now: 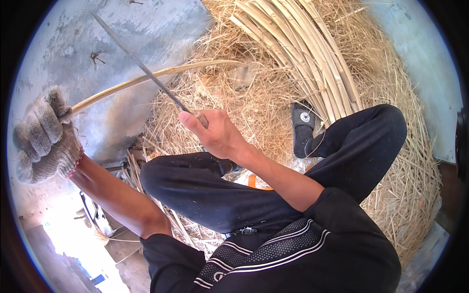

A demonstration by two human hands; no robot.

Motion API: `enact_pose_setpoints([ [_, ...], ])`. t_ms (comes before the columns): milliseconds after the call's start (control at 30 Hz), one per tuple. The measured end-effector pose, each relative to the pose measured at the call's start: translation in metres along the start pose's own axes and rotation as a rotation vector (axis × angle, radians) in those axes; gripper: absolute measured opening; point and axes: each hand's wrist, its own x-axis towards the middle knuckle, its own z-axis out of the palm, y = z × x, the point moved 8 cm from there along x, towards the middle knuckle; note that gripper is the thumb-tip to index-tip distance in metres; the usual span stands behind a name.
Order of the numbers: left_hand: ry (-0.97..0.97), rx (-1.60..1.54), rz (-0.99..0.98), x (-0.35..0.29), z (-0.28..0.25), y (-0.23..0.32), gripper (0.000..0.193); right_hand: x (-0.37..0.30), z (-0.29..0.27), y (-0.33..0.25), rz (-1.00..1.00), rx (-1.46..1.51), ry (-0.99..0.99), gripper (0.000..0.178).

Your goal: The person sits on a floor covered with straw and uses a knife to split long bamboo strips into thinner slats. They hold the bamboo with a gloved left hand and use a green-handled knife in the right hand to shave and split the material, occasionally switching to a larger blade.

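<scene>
My left hand (46, 139), in a grey knitted work glove, is closed round one end of a long bamboo strip (127, 84). The strip reaches to the right in a slight curve, its far end over the shavings. Bare, my right hand (215, 133) grips the handle of a long, narrow-bladed knife (141, 63). Its blade points up and to the left, crossing in front of the strip. Whether blade and strip touch, I cannot tell.
Pale shavings (224, 95) cover much of the floor around my crossed legs. A bundle of split bamboo strips (312, 53) lies at the far right, beside my slippered foot (304, 122). Grey walls (132, 29) stand at the far left and right (420, 58).
</scene>
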Motion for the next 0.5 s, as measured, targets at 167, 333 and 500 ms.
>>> enact_pose_setpoints([
  [167,0.040,-0.041,0.019,-0.018,0.013,-0.004,0.030,0.000,-0.002,0.021,0.061,-0.081,0.111,0.071],
  [333,0.098,0.044,0.072,-0.045,0.009,0.011,0.029,-0.002,0.024,0.018,0.085,-0.169,0.101,0.074],
  [500,0.145,-0.001,0.130,-0.059,0.003,0.003,0.027,-0.023,0.028,-0.019,0.097,-0.199,0.031,0.074],
])
